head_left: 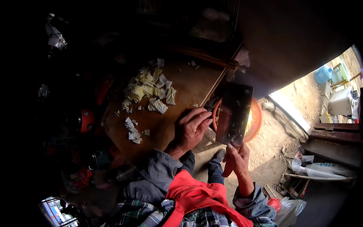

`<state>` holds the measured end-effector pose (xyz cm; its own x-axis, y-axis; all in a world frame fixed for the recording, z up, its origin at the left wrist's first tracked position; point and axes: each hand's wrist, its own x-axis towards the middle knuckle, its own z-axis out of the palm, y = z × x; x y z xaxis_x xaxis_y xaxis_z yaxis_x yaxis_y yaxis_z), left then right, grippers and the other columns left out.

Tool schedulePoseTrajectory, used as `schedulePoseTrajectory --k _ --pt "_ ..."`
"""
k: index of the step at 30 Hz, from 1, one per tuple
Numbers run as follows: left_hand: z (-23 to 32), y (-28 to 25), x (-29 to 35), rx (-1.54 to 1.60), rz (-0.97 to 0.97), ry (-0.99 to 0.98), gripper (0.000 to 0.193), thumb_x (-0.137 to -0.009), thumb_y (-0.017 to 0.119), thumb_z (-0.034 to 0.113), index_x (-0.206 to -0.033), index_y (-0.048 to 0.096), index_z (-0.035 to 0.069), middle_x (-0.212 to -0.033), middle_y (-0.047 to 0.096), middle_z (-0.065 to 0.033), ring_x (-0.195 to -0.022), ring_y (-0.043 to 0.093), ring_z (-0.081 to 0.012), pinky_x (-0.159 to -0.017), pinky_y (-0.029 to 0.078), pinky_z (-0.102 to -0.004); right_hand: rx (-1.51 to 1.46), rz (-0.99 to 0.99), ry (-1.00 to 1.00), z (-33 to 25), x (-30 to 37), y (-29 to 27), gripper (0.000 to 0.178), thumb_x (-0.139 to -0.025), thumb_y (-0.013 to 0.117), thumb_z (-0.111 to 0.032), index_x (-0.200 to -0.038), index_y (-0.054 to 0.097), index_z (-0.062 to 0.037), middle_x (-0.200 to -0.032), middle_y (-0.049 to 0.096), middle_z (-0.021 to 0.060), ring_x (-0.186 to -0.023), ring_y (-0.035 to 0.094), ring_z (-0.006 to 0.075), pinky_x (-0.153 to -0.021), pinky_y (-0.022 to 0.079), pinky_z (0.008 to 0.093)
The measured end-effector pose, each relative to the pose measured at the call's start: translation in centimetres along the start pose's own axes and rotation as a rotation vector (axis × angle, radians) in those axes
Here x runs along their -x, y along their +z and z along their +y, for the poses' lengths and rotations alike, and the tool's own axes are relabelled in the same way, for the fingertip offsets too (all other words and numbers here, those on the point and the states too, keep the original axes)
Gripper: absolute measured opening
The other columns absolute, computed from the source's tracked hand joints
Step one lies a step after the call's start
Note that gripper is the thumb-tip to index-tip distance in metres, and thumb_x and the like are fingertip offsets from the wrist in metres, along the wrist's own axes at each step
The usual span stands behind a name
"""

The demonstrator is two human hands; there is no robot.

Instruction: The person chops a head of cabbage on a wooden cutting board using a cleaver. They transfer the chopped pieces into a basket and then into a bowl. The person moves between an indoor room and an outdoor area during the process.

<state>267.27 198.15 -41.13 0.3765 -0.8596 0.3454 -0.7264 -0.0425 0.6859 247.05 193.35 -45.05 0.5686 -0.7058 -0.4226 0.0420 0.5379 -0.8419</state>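
Observation:
A broad dark cleaver (235,113) is in my right hand (237,159), whose fingers close round its lower end. Bits of vegetable cling to its flat face. The blade is over an orange plastic basket (257,120), hiding much of it. Close by the blade's left edge is my left hand (193,128), fingers bent and pressed together. Whatever they hold, if anything, is hidden, and I cannot tell whether they touch the blade. Torn and cut cabbage leaves (145,89) lie heaped on the brown board (185,90), with smaller white pieces (132,130) nearer me.
A stick (208,56) lies along the board's far edge. A red container (86,120) stands in the dark at left. Plastic bags (321,170) lie on the ground at right. Beyond the bright doorway are a blue bucket (323,74) and a white bin (341,101).

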Motion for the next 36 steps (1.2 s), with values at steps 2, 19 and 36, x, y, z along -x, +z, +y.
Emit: schedulePoseTrajectory --k 2,19,36 --pt "-4.1 -5.8 -0.3 -0.003 0.168 -0.099 0.03 -0.085 0.063 0.017 -0.112 0.061 0.003 -0.112 0.058 -0.0114 -0.101 0.058 -0.0226 -0.084 0.048 -0.0318 -0.001 -0.025 0.05 0.4 -1.5 3.4 0.022 -0.089 0.056 -0.012 -0.107 0.049 -0.002 -0.065 0.052 0.0026 -0.048 0.052 0.0115 -0.045 0.046 0.0243" --pt "-21.7 -15.0 -2.5 0.426 -0.151 -0.261 0.107 -0.053 0.074 0.061 -0.142 0.028 0.023 -0.151 0.008 -0.0168 -0.137 0.018 -0.0325 -0.107 0.03 -0.0476 0.092 0.018 -0.063 6.9 -7.6 21.1 0.031 -0.086 0.055 -0.014 -0.113 0.052 -0.0003 -0.081 0.058 0.0023 -0.067 0.054 0.0095 -0.059 0.047 0.024" --pt "-19.6 -10.7 -1.9 0.19 0.105 -0.07 0.049 -0.067 0.077 0.007 -0.112 0.057 0.003 -0.104 0.056 -0.0074 -0.094 0.055 -0.0171 -0.082 0.047 -0.0291 -0.117 -0.072 0.018 7.4 -8.0 26.4 0.015 -0.083 0.054 -0.009 -0.096 0.051 -0.0008 -0.073 0.055 0.0005 -0.063 0.052 0.0072 -0.056 0.044 0.0225"
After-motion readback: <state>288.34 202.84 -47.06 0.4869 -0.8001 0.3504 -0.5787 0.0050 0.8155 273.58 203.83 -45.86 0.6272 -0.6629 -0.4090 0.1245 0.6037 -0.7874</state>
